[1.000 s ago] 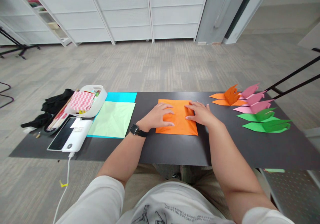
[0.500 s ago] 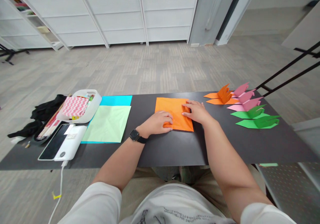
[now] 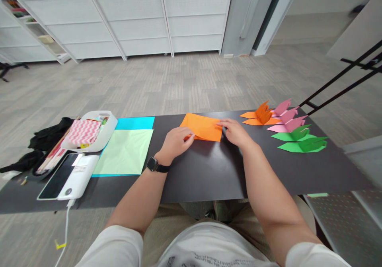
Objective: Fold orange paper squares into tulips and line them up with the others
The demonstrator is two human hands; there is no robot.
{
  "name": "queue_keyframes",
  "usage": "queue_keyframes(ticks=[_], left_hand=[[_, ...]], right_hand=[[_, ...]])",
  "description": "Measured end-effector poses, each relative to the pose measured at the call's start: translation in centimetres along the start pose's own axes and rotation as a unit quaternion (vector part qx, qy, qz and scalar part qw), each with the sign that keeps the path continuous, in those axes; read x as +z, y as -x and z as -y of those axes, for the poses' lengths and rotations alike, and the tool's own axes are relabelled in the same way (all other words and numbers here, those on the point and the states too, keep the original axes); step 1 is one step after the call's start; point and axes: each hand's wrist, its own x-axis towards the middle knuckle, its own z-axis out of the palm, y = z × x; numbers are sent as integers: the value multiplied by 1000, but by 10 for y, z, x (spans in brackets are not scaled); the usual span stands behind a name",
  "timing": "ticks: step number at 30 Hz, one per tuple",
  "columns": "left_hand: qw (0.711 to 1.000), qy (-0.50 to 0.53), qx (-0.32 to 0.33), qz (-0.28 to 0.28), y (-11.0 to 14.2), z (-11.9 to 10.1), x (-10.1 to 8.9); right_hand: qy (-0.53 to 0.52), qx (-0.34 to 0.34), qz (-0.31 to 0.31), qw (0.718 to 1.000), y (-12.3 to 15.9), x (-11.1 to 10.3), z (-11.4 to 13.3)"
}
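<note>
A sheet of orange paper lies toward the far side of the dark table, its near edge bowed up a little. At its near left corner, my left hand pinches the paper between thumb and fingers; a black watch is on that wrist. My right hand grips the right edge, its fingertips on top and the thumb partly hidden. Folded paper cranes stand to the right: orange ones, pink ones and green ones.
Left of my hands lie light green paper and blue paper. Beyond them are a white basket, a phone and a white power bank with a cable. Black cloth sits at the far left.
The orange paper's near edge has come up and away from me, so the sheet looks shorter. My left hand has moved left and slightly away with its corner; my right hand stays at the right edge.
</note>
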Motion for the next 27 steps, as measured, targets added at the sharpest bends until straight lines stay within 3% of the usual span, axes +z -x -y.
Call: queue_keyframes(ticks=[3,7,12,16,18,22,27], left_hand=[[998,-22,-38,-50,0,3,0],[997,-33,-40,-58,0,2,3],[996,-28,-34,-82,-1,10,-1],[975,31,-76,-206,0,28,-10],[963,89,-62,-247,1,35,-11],[971,137,12,-196,3,37,-8],[984,127,28,-120,-1,35,-3]], right_hand=[[-30,-70,-20,997,2,-3,7],[-17,-114,-24,993,5,-4,24],[-7,-83,-57,995,3,-8,23],[-36,-31,-97,994,2,-16,12],[-60,-6,-110,992,2,-18,9],[-119,15,-122,985,0,-19,6],[-193,8,-63,979,2,-22,0]])
